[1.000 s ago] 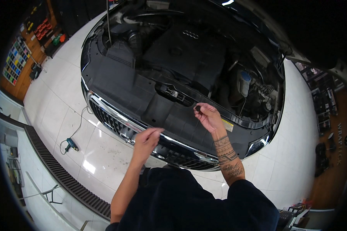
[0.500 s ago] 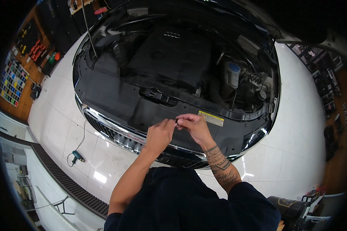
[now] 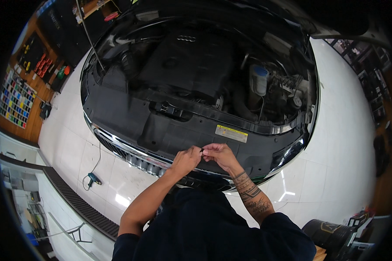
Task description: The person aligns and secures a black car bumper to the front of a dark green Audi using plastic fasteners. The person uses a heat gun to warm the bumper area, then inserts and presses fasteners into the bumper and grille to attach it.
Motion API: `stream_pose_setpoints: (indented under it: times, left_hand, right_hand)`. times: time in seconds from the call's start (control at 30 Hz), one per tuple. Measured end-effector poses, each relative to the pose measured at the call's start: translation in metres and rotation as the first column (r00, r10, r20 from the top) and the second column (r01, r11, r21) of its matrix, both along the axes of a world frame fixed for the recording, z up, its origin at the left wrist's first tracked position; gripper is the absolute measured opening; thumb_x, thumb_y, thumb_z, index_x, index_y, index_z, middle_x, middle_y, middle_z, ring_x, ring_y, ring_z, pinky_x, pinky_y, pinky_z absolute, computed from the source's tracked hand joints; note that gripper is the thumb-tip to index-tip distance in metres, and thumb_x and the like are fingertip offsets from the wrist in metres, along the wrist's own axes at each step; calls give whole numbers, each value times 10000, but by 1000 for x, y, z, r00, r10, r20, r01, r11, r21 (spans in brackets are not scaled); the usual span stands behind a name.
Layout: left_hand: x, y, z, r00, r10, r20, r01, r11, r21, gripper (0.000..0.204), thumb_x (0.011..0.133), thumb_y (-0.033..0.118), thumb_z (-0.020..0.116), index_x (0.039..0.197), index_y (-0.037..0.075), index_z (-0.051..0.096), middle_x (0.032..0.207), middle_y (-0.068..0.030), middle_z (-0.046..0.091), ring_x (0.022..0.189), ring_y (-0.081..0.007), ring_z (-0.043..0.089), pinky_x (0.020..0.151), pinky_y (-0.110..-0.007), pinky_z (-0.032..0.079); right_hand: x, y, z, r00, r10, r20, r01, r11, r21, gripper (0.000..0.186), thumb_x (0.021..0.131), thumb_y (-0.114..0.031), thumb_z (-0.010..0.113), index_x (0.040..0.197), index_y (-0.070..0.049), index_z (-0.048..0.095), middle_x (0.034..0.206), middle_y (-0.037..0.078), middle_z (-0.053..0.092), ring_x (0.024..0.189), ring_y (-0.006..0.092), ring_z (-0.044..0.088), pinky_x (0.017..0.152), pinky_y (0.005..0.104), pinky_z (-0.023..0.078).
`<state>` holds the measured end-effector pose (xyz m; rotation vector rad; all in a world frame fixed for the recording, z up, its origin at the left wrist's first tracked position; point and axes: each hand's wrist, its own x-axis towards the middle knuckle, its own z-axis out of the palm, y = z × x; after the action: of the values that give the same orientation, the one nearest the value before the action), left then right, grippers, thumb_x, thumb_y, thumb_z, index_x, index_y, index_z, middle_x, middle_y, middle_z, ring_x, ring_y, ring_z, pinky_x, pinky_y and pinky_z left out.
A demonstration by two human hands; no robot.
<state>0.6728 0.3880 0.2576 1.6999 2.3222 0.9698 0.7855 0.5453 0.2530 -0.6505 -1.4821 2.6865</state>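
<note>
Fingertips of both hands meet above the front edge of a car's open engine bay. My left hand [image 3: 187,160] is closed, thumb and fingers pressed together, and its back hides most of its grip. Opposite it, my right hand [image 3: 219,155] pinches with thumb and forefinger. A tiny dark piece [image 3: 202,151] shows between the two pinches, too small to name. Beneath lies the black plastic front cover panel [image 3: 117,115], with a yellow-and-white label [image 3: 231,133] just beyond my right hand. The chrome-edged grille [image 3: 113,148] runs along the near side.
Farther in are the engine cover [image 3: 187,65] and a blue-capped reservoir [image 3: 259,80]. A prop rod [image 3: 88,37] rises at the left. On the white floor lie a teal corded pistol-shaped tool [image 3: 92,179] and a dark grate [image 3: 80,198]. A black bucket [image 3: 326,235] stands at the lower right.
The view has shifted, so car and hands sit differently in the picture. My hands remain together, fingertips pinched, and now appear a little lower, nearer my body.
</note>
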Motion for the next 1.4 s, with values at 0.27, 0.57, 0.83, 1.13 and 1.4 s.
stream_pose_setpoints:
  times: [0.27, 0.57, 0.83, 1.13, 1.4]
  left_hand:
    - [-43, 14, -24, 972, -149, 179, 175, 975, -136, 114, 911, 136, 521, 953, 38, 483, 885, -227, 639, 798, -435, 640, 655, -517, 521]
    - [-93, 5, -27, 811, -248, 531, 225, 968, 108, 92, 949, 89, 531, 940, 0, 514, 829, -251, 595, 839, -456, 596, 679, -466, 471]
    - [-120, 3, -38, 760, -306, 573, 226, 951, 209, 107, 950, 88, 518, 915, -7, 552, 836, -234, 606, 852, -448, 594, 700, -473, 468]
    - [-143, 14, -49, 726, -212, 654, 219, 973, 72, 201, 958, 173, 545, 1052, 22, 639, 875, -188, 674, 832, -373, 660, 687, -389, 500]
    - [-177, -32, -38, 649, 66, 758, -66, 997, -30, 290, 938, 218, 595, 1196, 86, 617, 754, -180, 643, 659, -307, 630, 649, -377, 491]
  right_hand:
    - [-18, 0, -15, 991, -127, 42, 131, 982, -137, 192, 912, -115, 655, 1027, 38, 656, 892, 102, 689, 789, 151, 650, 706, 271, 538]
    - [-61, -15, -10, 969, -201, 141, 208, 977, -40, 165, 894, -41, 654, 1030, 53, 651, 904, 116, 698, 764, 183, 679, 705, 288, 571]
    - [-84, -26, -2, 949, -254, 186, 237, 965, 109, 185, 876, -21, 658, 1041, 64, 655, 925, 129, 699, 792, 194, 683, 741, 299, 570]
    - [-106, -29, -6, 928, -346, 136, 244, 844, 478, 217, 844, -35, 688, 1046, 41, 673, 871, 69, 693, 781, 119, 635, 740, 257, 509]
    - [-116, 16, -50, 820, -572, 36, 253, 418, 873, 218, 806, -15, 720, 1006, 55, 669, 859, 46, 672, 742, 114, 612, 726, 245, 490]
